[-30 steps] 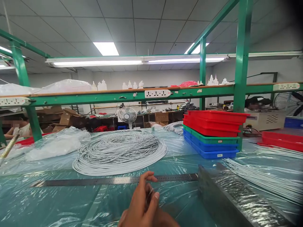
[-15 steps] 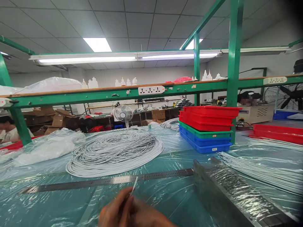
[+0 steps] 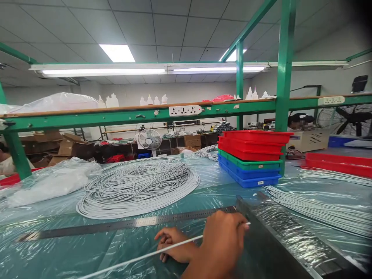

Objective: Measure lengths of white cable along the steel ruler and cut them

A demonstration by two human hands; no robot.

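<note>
My left hand (image 3: 223,234) is closed around a thin white cable (image 3: 139,257), whose short end pokes out past the fingers on the right. From there the cable runs down and left out of view. My right hand (image 3: 174,244) lies behind it, its forearm partly hidden by my left arm. Its fingers point left, loosely curled and apart, and the cable passes across in front of them; no grip on it shows. A steel ruler (image 3: 116,225) lies on the film-covered table just beyond both hands. To the right stands a metal channel (image 3: 270,240) holding shiny wrapped material.
A large coil of pale cable (image 3: 139,190) lies beyond the ruler. Stacked red, green and blue trays (image 3: 252,159) stand behind the channel. Straight cut cables (image 3: 319,211) spread at right. Plastic bags (image 3: 55,182) lie left. A green shelf beam (image 3: 122,116) crosses above the table.
My left hand has moved right with the cable end, away from my right hand, and now crosses in front of my right arm. A long stretch of cable has come into view.
</note>
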